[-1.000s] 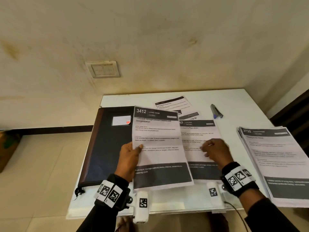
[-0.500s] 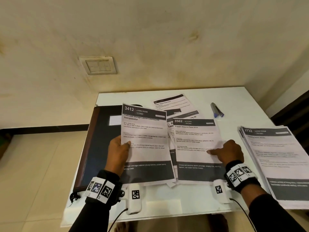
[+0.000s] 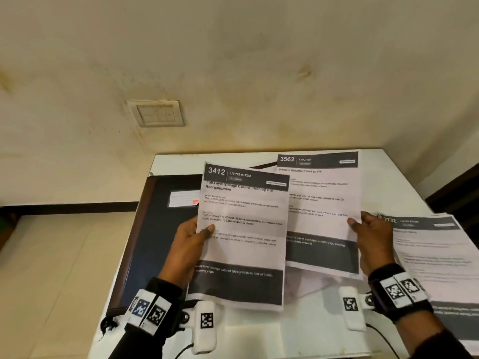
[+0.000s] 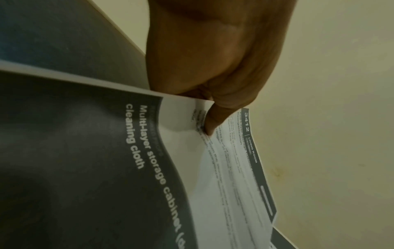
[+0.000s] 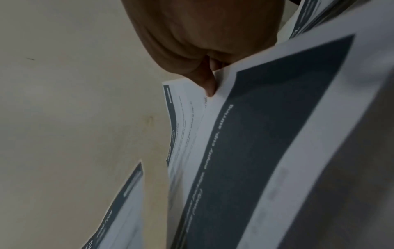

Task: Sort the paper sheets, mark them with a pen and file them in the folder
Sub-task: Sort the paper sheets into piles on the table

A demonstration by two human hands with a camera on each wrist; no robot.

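Sheet 3412 [image 3: 243,237] pinched left; stack [image 3: 438,257] head-only.

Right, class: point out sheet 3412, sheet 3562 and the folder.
Sheet 3412 [image 3: 242,244], head view, its white middle.
Sheet 3562 [image 3: 321,224], head view, its white middle.
Folder [image 3: 155,229], head view, its dark cover.

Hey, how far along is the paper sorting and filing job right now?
Early on, still sorting. One stack of sheets already lies at the table's right edge. In hand: the left hand holds the 3412 living room sheet and the right hand holds the 3562 kitchen sheet, both lifted. Left: no pen marks are visible, no pen is in view, and the folder lies closed, so marking and filing remain.
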